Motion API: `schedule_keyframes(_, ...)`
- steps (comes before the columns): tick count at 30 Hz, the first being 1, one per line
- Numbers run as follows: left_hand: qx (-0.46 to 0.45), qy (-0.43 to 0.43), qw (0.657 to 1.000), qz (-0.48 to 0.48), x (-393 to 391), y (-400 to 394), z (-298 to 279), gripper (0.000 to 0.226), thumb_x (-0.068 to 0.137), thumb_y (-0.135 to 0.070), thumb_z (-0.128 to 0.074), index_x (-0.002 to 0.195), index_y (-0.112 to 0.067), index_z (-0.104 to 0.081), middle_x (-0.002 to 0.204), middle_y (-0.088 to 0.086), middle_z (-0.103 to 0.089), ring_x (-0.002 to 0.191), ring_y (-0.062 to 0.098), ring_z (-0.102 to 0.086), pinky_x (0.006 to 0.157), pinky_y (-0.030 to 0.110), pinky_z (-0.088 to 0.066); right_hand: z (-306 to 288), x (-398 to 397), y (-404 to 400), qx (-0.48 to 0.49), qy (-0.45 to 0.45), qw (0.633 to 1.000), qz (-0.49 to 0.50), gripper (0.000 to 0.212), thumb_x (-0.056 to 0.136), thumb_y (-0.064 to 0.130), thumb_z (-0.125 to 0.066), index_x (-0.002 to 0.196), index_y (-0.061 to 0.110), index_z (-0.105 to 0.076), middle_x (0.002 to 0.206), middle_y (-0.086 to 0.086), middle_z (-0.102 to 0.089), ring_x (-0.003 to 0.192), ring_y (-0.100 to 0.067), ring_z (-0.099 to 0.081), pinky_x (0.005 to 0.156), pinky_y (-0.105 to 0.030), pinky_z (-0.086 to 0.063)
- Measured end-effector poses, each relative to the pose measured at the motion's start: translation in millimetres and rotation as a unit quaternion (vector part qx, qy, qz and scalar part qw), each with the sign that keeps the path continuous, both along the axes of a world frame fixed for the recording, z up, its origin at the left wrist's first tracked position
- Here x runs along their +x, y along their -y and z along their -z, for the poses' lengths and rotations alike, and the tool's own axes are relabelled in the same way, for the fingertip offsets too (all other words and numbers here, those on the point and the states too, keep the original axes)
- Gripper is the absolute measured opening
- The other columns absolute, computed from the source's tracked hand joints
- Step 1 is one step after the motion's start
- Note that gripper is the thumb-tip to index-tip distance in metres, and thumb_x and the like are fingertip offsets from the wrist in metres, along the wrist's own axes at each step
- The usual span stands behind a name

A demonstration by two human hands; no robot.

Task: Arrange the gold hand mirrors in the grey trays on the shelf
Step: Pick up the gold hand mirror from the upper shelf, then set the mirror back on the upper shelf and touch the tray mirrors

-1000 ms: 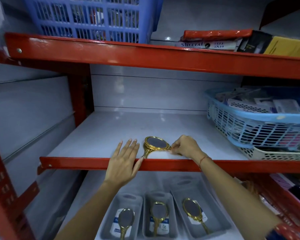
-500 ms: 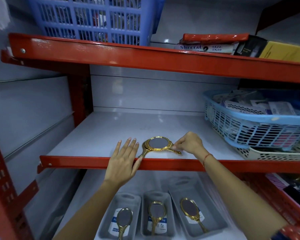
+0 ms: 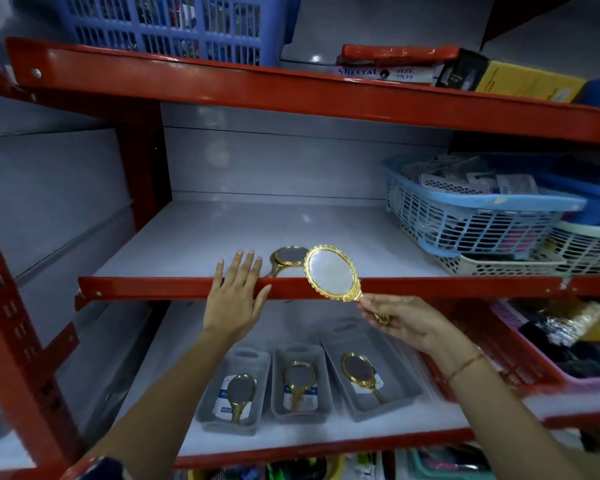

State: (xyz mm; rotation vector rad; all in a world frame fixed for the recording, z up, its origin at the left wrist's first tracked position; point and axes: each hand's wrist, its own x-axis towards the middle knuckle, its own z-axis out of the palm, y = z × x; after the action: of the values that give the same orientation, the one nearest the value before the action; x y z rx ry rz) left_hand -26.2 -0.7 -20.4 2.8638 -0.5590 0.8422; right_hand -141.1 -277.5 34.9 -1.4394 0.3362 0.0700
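My right hand grips the handle of a gold hand mirror, holding it upright in front of the middle shelf's red lip with its glass facing me. A second gold mirror lies flat on the white middle shelf just behind it. My left hand rests flat and open on the red lip, fingers spread, beside that lying mirror. On the lower shelf stand three grey trays, left, middle and right. Each holds one gold mirror.
Light blue and cream lattice baskets full of packets crowd the middle shelf's right side. A blue basket and boxes sit on the top shelf. A red upright post stands at the left. Pink bins fill the right of the lower level.
My right hand has lifted one gold mirror off the middle shelf, pulling it toward me past the red lip, which uncovers a second mirror lying there. My left hand stays on the lip.
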Motion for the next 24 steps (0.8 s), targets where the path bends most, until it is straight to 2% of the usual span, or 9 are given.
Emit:
schedule_keyframes(2, -0.001, -0.002, 1.0, 0.001, -2, 0, 3, 0.081, 0.094, -0.057, 0.005, 0.145, -0.012, -0.039, 0.154, 0.007, -0.036, 0.146, 0.025, -0.027, 0.119, 0.05, -0.021, 17, -17, 6, 0.005, -0.038, 0.999, -0.006, 0.026, 0.072, 0.004, -0.074, 0.097, 0.006, -0.072, 0.086, -0.006, -0.077, 0.083, -0.016, -0.07, 0.076, -0.023, -0.058)
schedule_keyframes(4, -0.007, -0.001, 1.0, 0.0, -3, 0, 4, 0.08, 0.095, -0.057, 0.001, 0.142, -0.011, -0.044, 0.154, 0.008, -0.037, 0.146, 0.026, -0.028, 0.119, 0.051, -0.022, 36, -28, 13, 0.005, -0.072, 0.997, -0.005, 0.035, 0.063, 0.007, -0.077, 0.098, 0.005, -0.072, 0.085, -0.006, -0.078, 0.083, -0.016, -0.07, 0.068, -0.021, -0.058)
schedule_keyframes(7, -0.022, 0.003, 1.0, -0.003, -6, 3, 6, 0.07, 0.095, -0.053, -0.014, 0.135, -0.009, -0.052, 0.152, 0.01, -0.039, 0.145, 0.027, -0.03, 0.118, 0.052, -0.022, 67, -34, 25, 0.014, -0.115, 0.993, 0.023, 0.027, 0.072, 0.003, -0.075, 0.099, 0.004, -0.072, 0.083, -0.005, -0.078, 0.084, -0.016, -0.07, 0.058, -0.019, -0.058)
schedule_keyframes(10, -0.035, 0.017, 0.999, -0.012, -8, 7, 10, 0.065, 0.096, -0.051, -0.019, 0.129, -0.009, -0.056, 0.151, 0.01, -0.041, 0.144, 0.027, -0.03, 0.119, 0.052, -0.021, 97, -28, 34, 0.036, -0.157, 0.986, 0.052, 0.022, 0.077, -0.001, -0.072, 0.099, 0.0, -0.071, 0.088, -0.009, -0.076, 0.083, -0.018, -0.07, 0.055, -0.02, -0.058)
schedule_keyframes(13, -0.052, 0.032, 0.998, -0.023, -7, 11, 13, 0.061, 0.097, -0.05, -0.022, 0.12, -0.008, -0.059, 0.149, 0.011, -0.043, 0.144, 0.027, -0.031, 0.119, 0.053, -0.02, 124, -14, 39, 0.093, -0.16, 0.978, 0.097, 0.01, 0.085, -0.008, -0.061, 0.093, -0.005, -0.066, 0.076, -0.011, -0.073, 0.076, -0.02, -0.068, 0.047, -0.019, -0.057)
schedule_keyframes(16, -0.083, 0.051, 0.995, -0.029, -6, 17, 17, 0.056, 0.097, -0.048, -0.026, 0.116, -0.009, -0.06, 0.148, 0.01, -0.044, 0.144, 0.027, -0.031, 0.119, 0.053, -0.019, 151, 6, 44, 0.116, -0.161, 0.972, 0.126, 0.006, 0.087, -0.011, -0.057, 0.089, -0.01, -0.063, 0.065, -0.014, -0.073, 0.078, -0.024, -0.065, 0.049, -0.025, -0.06)
schedule_keyframes(19, -0.102, 0.078, 0.991, -0.024, -4, 18, 22, 0.052, 0.098, -0.046, -0.028, 0.119, -0.01, -0.059, 0.15, 0.008, -0.042, 0.144, 0.026, -0.03, 0.12, 0.051, -0.016, 180, 26, 53, 0.122, -0.182, 0.965, 0.141, 0.007, 0.087, -0.013, -0.054, 0.088, -0.012, -0.061, 0.06, -0.017, -0.072, 0.07, -0.027, -0.069, 0.049, -0.028, -0.06)
schedule_keyframes(22, -0.095, 0.099, 0.99, -0.025, -1, 16, 26, 0.052, 0.098, -0.044, -0.029, 0.129, -0.011, -0.055, 0.153, 0.006, -0.038, 0.145, 0.024, -0.028, 0.12, 0.048, -0.013, 204, 46, 62, 0.098, -0.203, 0.961, 0.162, 0.009, 0.086, -0.013, -0.057, 0.094, -0.016, -0.061, 0.078, -0.023, -0.07, 0.077, -0.028, -0.065, 0.053, -0.03, -0.061)
schedule_keyframes(24, -0.085, 0.117, 0.989, -0.031, 4, 16, 31, 0.054, 0.097, -0.043, -0.031, 0.138, -0.011, -0.048, 0.153, 0.006, -0.038, 0.145, 0.024, -0.028, 0.121, 0.048, -0.012, 217, 59, 69, 0.086, -0.215, 0.958, 0.172, 0.006, 0.086, -0.015, -0.055, 0.089, -0.016, -0.059, 0.084, -0.025, -0.064, 0.077, -0.028, -0.063, 0.067, -0.034, -0.06)
